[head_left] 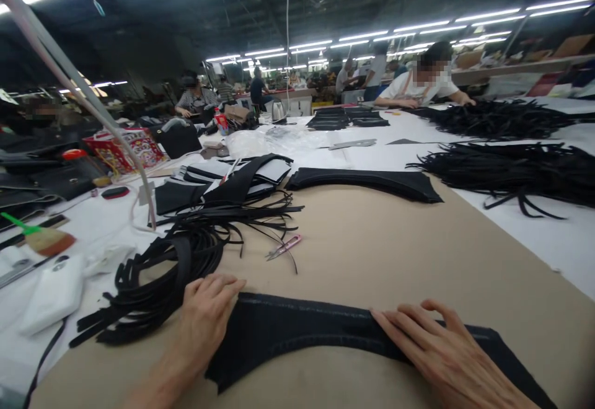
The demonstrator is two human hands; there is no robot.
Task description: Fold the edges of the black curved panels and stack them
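A long black curved piece (297,325), like leather or fabric, lies across the tan board (362,254) in front of me. A faint pale line runs along its upper edge. My left hand (209,313) is at the piece's left end, its fingers bent and close together over the edge; the thumb is hidden. Stretched out over the right part, my right hand (427,341) presses on the piece with fingers apart. Beyond it lie pink-handled thread snips (284,246) and a stack of similar black curved pieces (362,181).
Coiled black strips (186,266) lie left of my left hand, with black and white cut panels (232,180) behind. Piles of black strips (520,170) cover the right side. A slanting pole (111,121) rises at left. A co-worker (425,80) handles strips across the table.
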